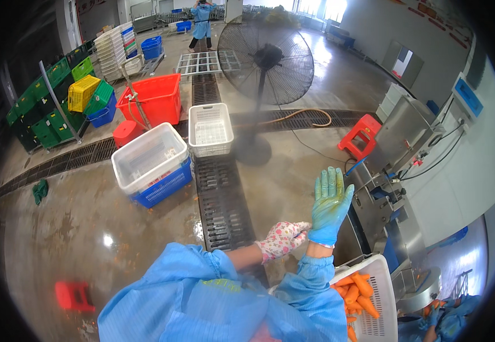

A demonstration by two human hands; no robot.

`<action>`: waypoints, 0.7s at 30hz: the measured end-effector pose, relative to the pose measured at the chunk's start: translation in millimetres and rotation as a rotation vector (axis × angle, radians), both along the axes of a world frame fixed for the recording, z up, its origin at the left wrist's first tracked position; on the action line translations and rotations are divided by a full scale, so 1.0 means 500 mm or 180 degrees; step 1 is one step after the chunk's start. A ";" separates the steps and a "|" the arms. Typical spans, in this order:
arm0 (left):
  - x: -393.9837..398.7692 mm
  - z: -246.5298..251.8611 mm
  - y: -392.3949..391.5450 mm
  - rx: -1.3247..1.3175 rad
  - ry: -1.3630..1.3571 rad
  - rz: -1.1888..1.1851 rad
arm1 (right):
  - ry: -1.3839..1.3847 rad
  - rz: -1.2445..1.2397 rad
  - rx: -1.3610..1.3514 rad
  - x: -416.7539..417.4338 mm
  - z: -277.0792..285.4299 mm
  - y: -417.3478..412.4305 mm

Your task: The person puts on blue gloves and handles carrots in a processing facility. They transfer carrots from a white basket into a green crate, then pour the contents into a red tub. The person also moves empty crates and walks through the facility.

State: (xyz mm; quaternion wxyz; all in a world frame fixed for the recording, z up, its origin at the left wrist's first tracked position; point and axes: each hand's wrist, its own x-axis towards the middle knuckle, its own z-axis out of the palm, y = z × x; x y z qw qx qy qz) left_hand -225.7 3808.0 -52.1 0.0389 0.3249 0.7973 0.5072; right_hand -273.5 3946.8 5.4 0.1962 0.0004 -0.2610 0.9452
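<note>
My right hand (330, 207) is raised with the palm towards me and the fingers extended. It wears a thin blue glove with yellowish stains on the palm and holds nothing. My left hand (285, 239), in a white knit glove with a pink floral print, pinches the cuff of the blue glove (321, 239) at my right wrist. A narrow strip of patterned fabric shows below that cuff. Under my right forearm stands a white plastic crate (383, 295) of orange carrots (360, 284), partly hidden by my blue sleeve.
A steel machine (384, 205) stands at right, near a red stool (359, 136). Ahead are a pedestal fan (266, 57), a white crate (211, 128), stacked crates (151, 156) and a floor drain grate (224, 205). A co-worker's gloved hand (433, 316) touches carrots at lower right; another person (201, 25) stands far back.
</note>
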 end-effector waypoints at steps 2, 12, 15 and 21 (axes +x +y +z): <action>-0.002 -0.003 0.006 0.0464 -0.0294 -0.0174 | 0.0090 0.0113 -0.0244 -0.001 -0.004 0.003; 0.013 -0.001 -0.011 0.0027 0.0550 -0.0331 | 0.0109 0.0422 -0.0824 0.009 -0.021 0.006; 0.037 -0.013 -0.014 -0.0474 0.0373 -0.0520 | 0.0187 0.0652 -0.0726 0.021 -0.022 -0.002; 0.054 0.034 -0.024 -0.0481 0.0788 -0.0452 | 0.0801 0.1451 -0.0678 0.048 0.018 -0.004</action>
